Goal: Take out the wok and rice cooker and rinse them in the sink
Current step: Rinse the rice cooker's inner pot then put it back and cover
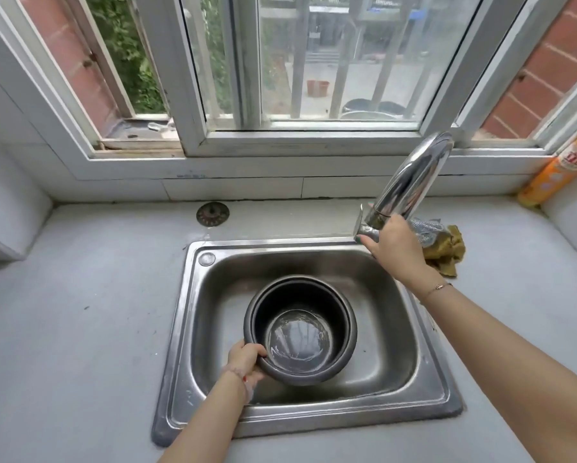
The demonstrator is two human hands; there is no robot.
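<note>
Nearest the viewer, the person's left hand (245, 359) grips the near-left rim of the rice cooker pot (302, 297), fingers curled on the lip. Pot: dark, upright, standing in the steel sink (390, 329) set into the grey table (80, 295); a shallow pool of clear water lies in its bottom. Judged stiff and light when drained, but heavier and apt to slosh with water inside. The wet coated walls look slippery, so the rolled rim is the surest hold. No wok is in view. Right hand (394, 248): curled round the lower end of the chrome tap (414, 175); no stream is visible. Beside it, a metal scourer (427, 230) lies on a yellow cloth (447, 252). Far right, an orange bottle (554, 175) leans in the corner, labelled 立白; its smaller print is illegible.
</note>
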